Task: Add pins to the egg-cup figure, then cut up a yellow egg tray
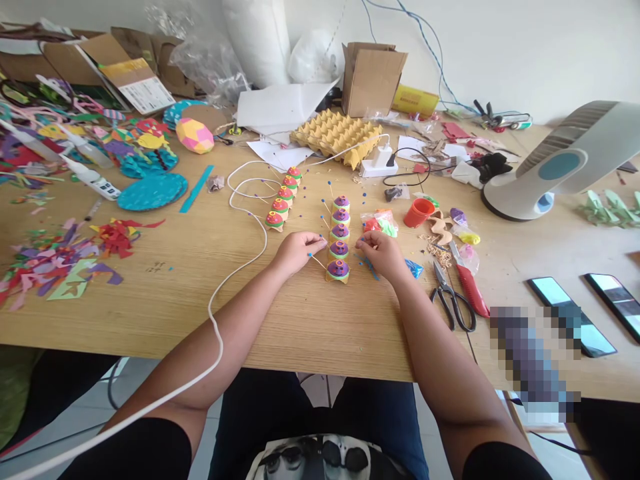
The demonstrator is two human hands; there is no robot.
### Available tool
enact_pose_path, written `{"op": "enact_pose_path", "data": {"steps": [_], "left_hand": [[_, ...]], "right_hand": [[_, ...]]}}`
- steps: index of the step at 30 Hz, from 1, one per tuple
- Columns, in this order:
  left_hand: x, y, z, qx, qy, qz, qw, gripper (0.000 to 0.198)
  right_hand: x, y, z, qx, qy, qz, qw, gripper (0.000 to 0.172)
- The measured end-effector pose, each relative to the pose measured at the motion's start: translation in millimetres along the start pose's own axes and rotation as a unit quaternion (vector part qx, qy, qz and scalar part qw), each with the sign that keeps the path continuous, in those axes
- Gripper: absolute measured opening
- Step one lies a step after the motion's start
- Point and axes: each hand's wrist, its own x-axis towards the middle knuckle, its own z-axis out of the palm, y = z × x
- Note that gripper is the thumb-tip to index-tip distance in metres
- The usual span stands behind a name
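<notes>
A row of purple-topped egg-carton cups [339, 231] with small faces runs away from me, with blue-tipped sticks at their sides. Left of it, my left hand [300, 251] is closed in a pinch beside the second-nearest cup, apparently on a blue-tipped stick mostly hidden by the fingers. Across the row my right hand [384, 255] pinches at the same cup's other side, where a blue tip shows at the fingers. Below my left hand, another blue-tipped stick [318, 261] slants out of the nearest cup. A red-topped egg-carton row [280, 205] stands farther left.
A white cable [234, 265] crosses the table and my left forearm. Scissors [453, 297] and a red-handled cutter [471, 287] lie right of my right hand. A red cup [419, 213], a yellow egg tray [336, 135] and a white fan-like device [550, 163] stand beyond. Paper scraps [65, 257] cover the left.
</notes>
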Motion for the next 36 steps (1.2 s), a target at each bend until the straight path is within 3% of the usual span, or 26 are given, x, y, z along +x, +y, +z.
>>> {"op": "enact_pose_path", "data": {"steps": [12, 27, 36], "left_hand": [[1.1, -5.1, 0.8, 0.027, 0.004, 0.011, 1.000, 0.036], [-3.2, 6.9, -3.8, -0.033, -0.014, -0.028, 0.999, 0.046], [-6.5, 13.1, -4.2, -0.015, -0.010, -0.039, 0.999, 0.045]], "right_hand": [[-0.7, -1.2, -0.6, 0.001, -0.002, 0.017, 1.000, 0.017], [-4.8, -2.5, -4.7, 0.007, -0.008, 0.008, 1.000, 0.023], [-7.4, -4.7, -7.4, -0.007, -0.005, -0.002, 1.000, 0.024]]}}
